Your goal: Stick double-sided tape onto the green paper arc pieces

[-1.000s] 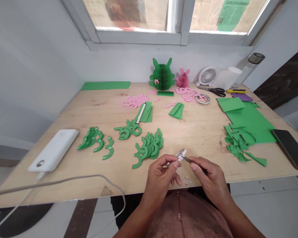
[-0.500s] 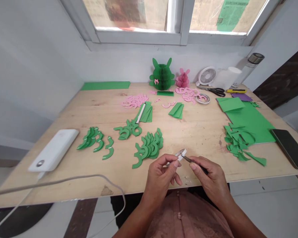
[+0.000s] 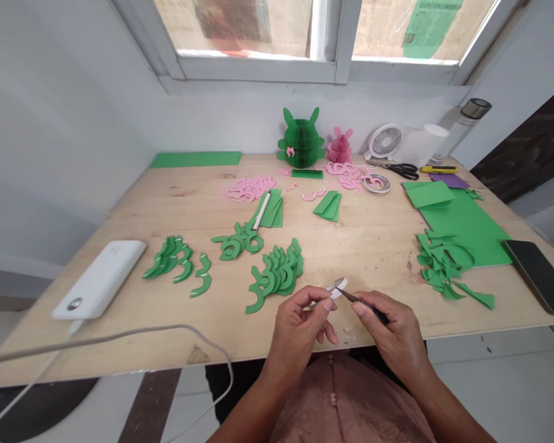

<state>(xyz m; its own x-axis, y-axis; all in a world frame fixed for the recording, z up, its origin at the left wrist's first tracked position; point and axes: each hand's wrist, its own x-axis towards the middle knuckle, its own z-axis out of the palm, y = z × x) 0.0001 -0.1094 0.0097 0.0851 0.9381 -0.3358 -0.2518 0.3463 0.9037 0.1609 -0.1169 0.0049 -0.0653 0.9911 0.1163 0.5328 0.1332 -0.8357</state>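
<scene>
Near the table's front edge, my left hand (image 3: 305,317) pinches a small white strip (image 3: 340,287) between thumb and index finger. To its right, my right hand (image 3: 388,323) grips a thin dark pointed tool (image 3: 351,296), whose tip meets the strip. Beyond my left hand lies a stack of green scalloped paper pieces (image 3: 279,271). More curved green pieces (image 3: 240,241) sit farther back, and others with white marks (image 3: 168,257) are at the left.
A white power bank (image 3: 102,277) with a cable lies left. Green scraps (image 3: 443,261), green sheets (image 3: 471,221) and a black phone (image 3: 538,271) are right. Pink cut pieces (image 3: 252,187), a tape roll (image 3: 376,184), scissors (image 3: 401,170) and a green paper figure (image 3: 301,144) stand or lie farther back.
The dark tool in my right hand has tilted slightly, its tip still at the white strip. Otherwise the scene looks the same.
</scene>
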